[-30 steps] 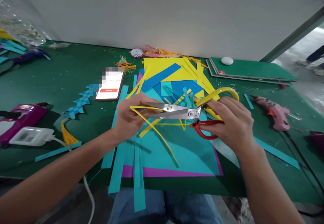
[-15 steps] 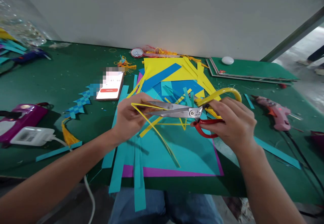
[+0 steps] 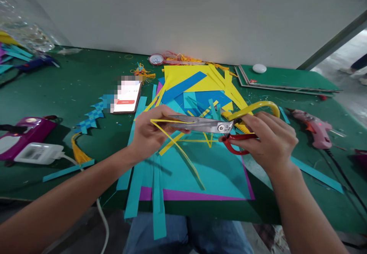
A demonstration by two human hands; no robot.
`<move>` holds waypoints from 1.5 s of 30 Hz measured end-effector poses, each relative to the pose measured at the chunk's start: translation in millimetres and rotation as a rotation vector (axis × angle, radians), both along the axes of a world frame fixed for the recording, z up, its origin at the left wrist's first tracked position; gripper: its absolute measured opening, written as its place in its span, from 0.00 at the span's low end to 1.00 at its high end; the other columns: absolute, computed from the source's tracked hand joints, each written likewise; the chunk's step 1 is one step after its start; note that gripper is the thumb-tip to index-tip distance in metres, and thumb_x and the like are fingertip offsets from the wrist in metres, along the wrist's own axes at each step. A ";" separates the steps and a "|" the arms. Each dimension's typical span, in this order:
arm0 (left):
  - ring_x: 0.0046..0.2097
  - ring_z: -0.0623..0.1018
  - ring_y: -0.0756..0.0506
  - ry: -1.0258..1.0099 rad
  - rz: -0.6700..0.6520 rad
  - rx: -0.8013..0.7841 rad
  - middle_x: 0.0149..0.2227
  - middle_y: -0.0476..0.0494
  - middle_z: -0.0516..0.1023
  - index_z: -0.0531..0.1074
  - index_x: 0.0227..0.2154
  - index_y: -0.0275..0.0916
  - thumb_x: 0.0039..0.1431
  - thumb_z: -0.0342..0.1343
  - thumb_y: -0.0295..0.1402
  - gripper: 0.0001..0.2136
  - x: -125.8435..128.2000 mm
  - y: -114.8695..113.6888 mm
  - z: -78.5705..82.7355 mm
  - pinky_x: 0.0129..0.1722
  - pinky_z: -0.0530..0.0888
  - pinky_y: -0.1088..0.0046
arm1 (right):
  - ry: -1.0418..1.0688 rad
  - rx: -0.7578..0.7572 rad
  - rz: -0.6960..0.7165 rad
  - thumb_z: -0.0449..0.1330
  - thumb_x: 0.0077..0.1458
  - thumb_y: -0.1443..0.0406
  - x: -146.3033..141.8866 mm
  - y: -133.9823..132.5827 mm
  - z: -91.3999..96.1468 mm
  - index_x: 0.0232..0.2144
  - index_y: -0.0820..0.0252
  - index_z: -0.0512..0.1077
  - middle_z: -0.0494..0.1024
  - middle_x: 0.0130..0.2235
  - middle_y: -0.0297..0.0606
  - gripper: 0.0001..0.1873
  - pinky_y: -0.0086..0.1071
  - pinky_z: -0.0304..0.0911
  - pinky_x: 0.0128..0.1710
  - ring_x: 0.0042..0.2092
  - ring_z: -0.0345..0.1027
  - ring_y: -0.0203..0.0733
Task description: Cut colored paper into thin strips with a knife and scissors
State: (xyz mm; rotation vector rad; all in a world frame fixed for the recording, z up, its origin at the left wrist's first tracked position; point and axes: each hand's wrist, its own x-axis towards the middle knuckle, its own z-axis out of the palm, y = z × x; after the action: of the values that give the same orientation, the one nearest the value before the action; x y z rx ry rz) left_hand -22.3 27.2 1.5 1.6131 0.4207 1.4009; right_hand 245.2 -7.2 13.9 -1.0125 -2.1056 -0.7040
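My right hand (image 3: 271,141) is wrapped round the scissors (image 3: 212,126), which have one yellow and one red handle. Their blades point left and lie nearly together, with the tips at the fingers of my left hand (image 3: 150,127). That hand pinches a thin folded yellow strip (image 3: 186,158), whose loose end hangs down to the right over the turquoise sheet (image 3: 212,177). My left fingertips are partly hidden behind the blades. Below and behind the scissors are more narrow yellow strips and turquoise offcuts.
Yellow sheets (image 3: 177,74) and blue pieces are stacked behind. To the left are a phone (image 3: 127,97), a woven blue fish-shaped chain (image 3: 91,118) and a purple power strip (image 3: 28,139). A pink glue gun (image 3: 315,129) with its cord lies right, green boards (image 3: 298,78) behind it.
The scissor blades have closed closer together, and my right hand has shifted slightly to the right. My left hand stays almost where it was, with the yellow strip in it.
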 end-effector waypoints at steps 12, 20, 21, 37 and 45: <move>0.31 0.83 0.44 0.134 0.121 0.089 0.32 0.42 0.82 0.79 0.35 0.37 0.55 0.65 0.28 0.05 -3.4 2.3 5.2 0.31 0.83 0.70 | 0.005 -0.005 -0.013 0.62 0.57 0.54 5.6 0.4 -3.3 0.37 0.61 0.76 0.72 0.24 0.38 0.15 0.36 0.60 0.28 0.28 0.68 0.43; 0.28 0.82 0.48 0.073 0.098 0.154 0.34 0.45 0.83 0.78 0.37 0.39 0.56 0.63 0.24 0.07 -8.4 12.2 -2.1 0.26 0.81 0.75 | -0.010 -0.031 -0.031 0.64 0.56 0.54 10.8 1.0 -2.6 0.37 0.63 0.75 0.73 0.26 0.39 0.16 0.37 0.61 0.30 0.29 0.69 0.44; 0.28 0.82 0.48 0.052 0.078 0.133 0.35 0.45 0.83 0.77 0.37 0.39 0.57 0.63 0.24 0.06 -7.6 12.1 -3.0 0.26 0.81 0.75 | -0.004 -0.042 -0.033 0.64 0.56 0.55 9.7 0.8 -2.1 0.37 0.62 0.74 0.73 0.27 0.39 0.15 0.37 0.61 0.30 0.30 0.69 0.44; 0.31 0.84 0.42 0.036 0.059 -0.101 0.32 0.45 0.84 0.73 0.32 0.39 0.57 0.64 0.32 0.05 -3.8 7.9 -3.8 0.24 0.80 0.71 | 0.008 -0.055 -0.060 0.62 0.58 0.53 5.1 -1.7 -0.9 0.39 0.59 0.73 0.72 0.26 0.37 0.15 0.35 0.61 0.30 0.29 0.67 0.42; 0.34 0.85 0.43 0.052 0.018 -0.064 0.31 0.45 0.84 0.73 0.33 0.38 0.60 0.62 0.30 0.03 -2.4 6.8 0.5 0.26 0.80 0.73 | 0.024 -0.043 -0.053 0.60 0.59 0.52 5.5 -2.9 -1.5 0.36 0.59 0.75 0.72 0.25 0.37 0.16 0.35 0.60 0.29 0.28 0.66 0.40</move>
State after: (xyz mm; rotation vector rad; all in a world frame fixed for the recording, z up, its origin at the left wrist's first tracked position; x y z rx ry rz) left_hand -24.8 34.0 2.0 1.5999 0.5067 1.3478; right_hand 250.7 -10.1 12.3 -1.0991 -2.0881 -0.6718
